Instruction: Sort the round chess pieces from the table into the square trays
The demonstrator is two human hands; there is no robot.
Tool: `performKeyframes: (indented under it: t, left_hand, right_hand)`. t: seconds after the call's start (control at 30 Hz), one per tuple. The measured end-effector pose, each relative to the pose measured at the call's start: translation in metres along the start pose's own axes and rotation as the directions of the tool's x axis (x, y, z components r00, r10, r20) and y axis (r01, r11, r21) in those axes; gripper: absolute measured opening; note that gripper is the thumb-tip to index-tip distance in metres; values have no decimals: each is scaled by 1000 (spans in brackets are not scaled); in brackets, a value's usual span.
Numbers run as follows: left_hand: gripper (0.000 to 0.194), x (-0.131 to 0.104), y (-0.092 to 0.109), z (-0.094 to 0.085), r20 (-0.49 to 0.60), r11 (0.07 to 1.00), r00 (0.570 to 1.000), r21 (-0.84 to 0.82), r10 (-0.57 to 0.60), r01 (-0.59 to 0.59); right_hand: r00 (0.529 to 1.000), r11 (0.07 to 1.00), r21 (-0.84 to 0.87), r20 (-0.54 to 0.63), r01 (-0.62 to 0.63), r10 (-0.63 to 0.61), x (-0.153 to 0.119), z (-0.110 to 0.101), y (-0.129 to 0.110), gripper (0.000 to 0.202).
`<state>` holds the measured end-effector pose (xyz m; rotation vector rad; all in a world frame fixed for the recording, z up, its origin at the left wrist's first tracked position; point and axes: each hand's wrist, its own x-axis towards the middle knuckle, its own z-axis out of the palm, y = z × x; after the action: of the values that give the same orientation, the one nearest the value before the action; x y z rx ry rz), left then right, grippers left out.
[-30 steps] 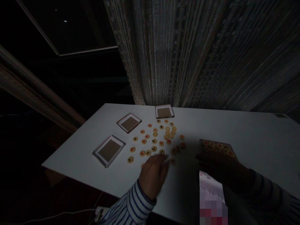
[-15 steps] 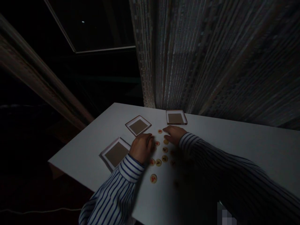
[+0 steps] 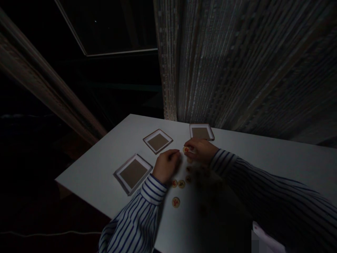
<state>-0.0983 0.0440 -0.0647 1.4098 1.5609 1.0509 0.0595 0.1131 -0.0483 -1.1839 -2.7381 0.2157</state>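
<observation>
Right hand: narrow, the right hand pinches a red-marked disc between thumb and fingers, just above or on the surface; contact is unclear.
Left hand: fingers curled, the left hand hovers or rests near that disc; whether it grips anything cannot be told.
Hands' positions: the right hand is at 2 o'clock from the left, the pinched disc between them.
Loose discs: a black-marked disc lies at 5 o'clock from the left hand, with a red one beside it; a single red disc lies near 6 o'clock. Others sit in deep shadow below the right arm.
Trays: a near tray lies between 8 and 9 o'clock from the left hand, a middle tray at 11 o'clock, and a far tray at 12 o'clock from the right hand.
Setting: a white surface carries them, in dim light, with a patterned curtain at 12 o'clock.
Sleeves: blue-striped, both arms.
</observation>
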Motion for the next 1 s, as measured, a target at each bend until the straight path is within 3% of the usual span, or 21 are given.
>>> performKeyframes:
  t: [0.1, 0.17, 0.43, 0.57, 0.73, 0.83, 1.0]
  left_hand:
    - [24, -8, 12, 14, 122, 941, 989, -319, -80, 115]
    - [23, -17, 20, 23, 169, 893, 983, -426, -78, 144]
    - [24, -44, 53, 53, 292, 902, 953, -428, 82, 54]
    - [26, -58, 67, 78, 278, 867, 959, -491, 61, 87]
    - [33, -72, 71, 113, 363, 831, 928, -540, 88, 132]
    - [30, -75, 72, 129, 392, 865, 915, -489, 101, 114]
    - [23, -76, 81, 154, 435, 913, 886, -406, 159, 36]
  right_hand:
    - [983, 996, 52, -175, 73, -63, -31, -10, -7, 24]
    - [960, 992, 49, -264, 114, -98, -51, -14, -9, 24]
    - [908, 960, 132, -379, 247, -181, -129, -35, -6, 21]
    - [872, 975, 145, -484, 167, -78, -165, -43, -1, 19]
    - [838, 988, 150, -541, 22, 64, -202, -44, 4, 18]
    - [847, 985, 163, -516, -55, 133, -219, -46, 7, 20]
    - [884, 983, 167, -442, -83, 149, -243, -48, 16, 24]
